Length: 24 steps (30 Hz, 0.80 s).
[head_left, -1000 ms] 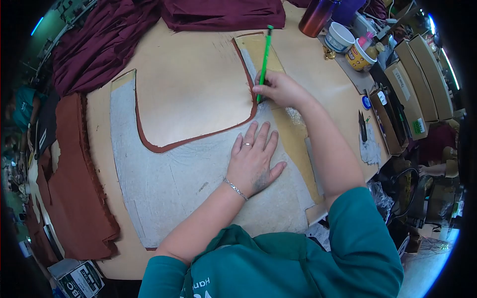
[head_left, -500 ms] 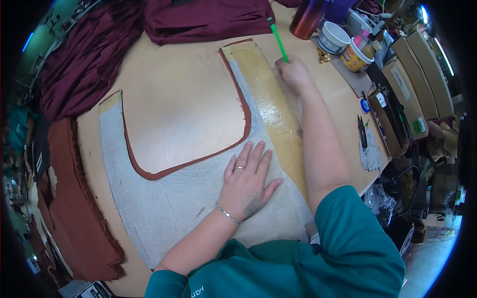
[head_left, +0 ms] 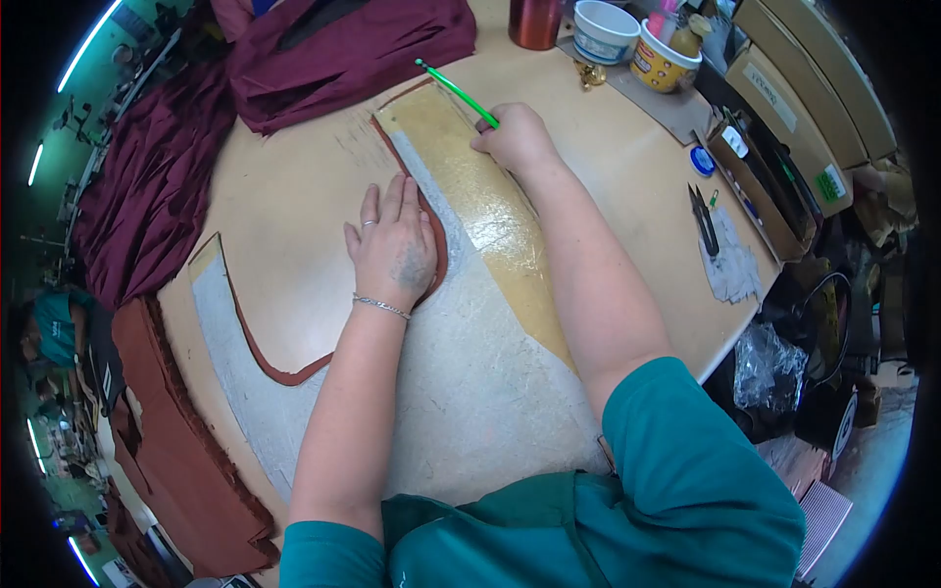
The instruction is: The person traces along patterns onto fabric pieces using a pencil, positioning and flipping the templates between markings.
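Note:
A grey and yellow flat template (head_left: 480, 343) lies on the table, with rust-brown fabric (head_left: 257, 355) showing along its curved inner edge. My left hand (head_left: 397, 240) rests palm down across that edge near the curve, its fingers stretched out over the fabric strip and the bare tabletop. My right hand (head_left: 520, 142) is closed round a green pencil (head_left: 459, 90) at the outer side of the yellow strip, near its top. The pencil tilts up to the left; its lower end is hidden by the hand.
Maroon cloth (head_left: 343, 59) lies at the back and left. A rust-brown fabric stack (head_left: 186, 441) is at the left edge. On the right are black snips (head_left: 704, 220), a blue lid (head_left: 702, 161), tubs (head_left: 667, 59), a red bottle (head_left: 534, 22) and cardboard boxes (head_left: 784, 108).
My left hand has moved up and left from the grey area to the inner edge. My right hand has gone from the inner edge to the outer side with the pencil. The view has shifted.

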{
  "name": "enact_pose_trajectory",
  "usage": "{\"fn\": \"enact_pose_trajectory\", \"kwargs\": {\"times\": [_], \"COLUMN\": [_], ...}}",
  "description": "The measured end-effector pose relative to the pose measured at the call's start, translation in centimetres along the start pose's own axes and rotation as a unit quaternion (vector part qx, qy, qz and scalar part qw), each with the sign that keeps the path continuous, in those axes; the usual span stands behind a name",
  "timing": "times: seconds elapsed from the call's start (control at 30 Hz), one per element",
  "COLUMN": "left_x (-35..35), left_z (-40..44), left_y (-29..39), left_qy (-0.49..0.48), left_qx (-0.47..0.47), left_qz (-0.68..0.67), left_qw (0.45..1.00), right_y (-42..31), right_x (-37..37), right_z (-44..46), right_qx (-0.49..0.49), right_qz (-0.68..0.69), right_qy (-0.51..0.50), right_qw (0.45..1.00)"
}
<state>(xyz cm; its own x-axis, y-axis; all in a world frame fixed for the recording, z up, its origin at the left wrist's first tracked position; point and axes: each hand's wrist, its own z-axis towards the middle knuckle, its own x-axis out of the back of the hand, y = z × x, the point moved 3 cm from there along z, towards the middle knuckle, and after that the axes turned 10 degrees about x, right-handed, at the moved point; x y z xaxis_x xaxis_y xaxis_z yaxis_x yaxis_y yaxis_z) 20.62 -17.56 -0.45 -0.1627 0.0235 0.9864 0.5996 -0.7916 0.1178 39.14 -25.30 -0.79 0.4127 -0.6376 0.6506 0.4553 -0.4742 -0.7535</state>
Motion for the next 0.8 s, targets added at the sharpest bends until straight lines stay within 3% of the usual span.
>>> {"fn": "enact_pose_trajectory", "kwargs": {"times": [0.8], "left_x": [-0.42], "left_z": [0.19], "left_y": [-0.04], "left_qy": [-0.023], "left_qx": [0.007], "left_qz": [0.007], "left_qw": [1.0], "right_y": [-0.74], "right_x": [0.67], "right_z": [-0.35], "right_qx": [0.011], "right_qz": [-0.015], "right_qy": [0.016], "right_qw": [1.0]}}
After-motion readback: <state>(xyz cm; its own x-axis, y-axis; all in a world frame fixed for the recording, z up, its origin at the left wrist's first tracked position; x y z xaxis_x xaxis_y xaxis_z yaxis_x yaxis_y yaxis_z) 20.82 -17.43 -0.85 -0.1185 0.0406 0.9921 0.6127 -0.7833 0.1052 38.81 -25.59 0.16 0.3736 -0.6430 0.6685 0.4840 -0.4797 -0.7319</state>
